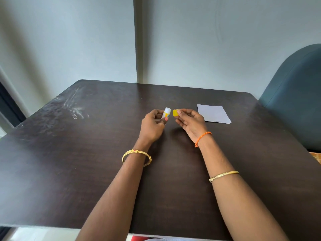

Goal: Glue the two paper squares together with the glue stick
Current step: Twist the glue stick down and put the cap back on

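Observation:
My left hand (pixel 152 125) grips a small white glue stick (pixel 166 113) with a yellow band, its uncapped tip pointing up and away. My right hand (pixel 190 121) pinches the yellow cap (pixel 175 113) between thumb and fingers, a short gap to the right of the stick. Both hands hover above the middle of the dark wooden table (pixel 86 162). Two white paper squares (pixel 213 114) lie stacked, slightly offset, flat on the table just right of my right hand.
A blue-grey padded chair (pixel 295 94) stands at the table's far right corner. A pale wall runs behind the table. White scuff marks (pixel 74 108) streak the far left of the tabletop.

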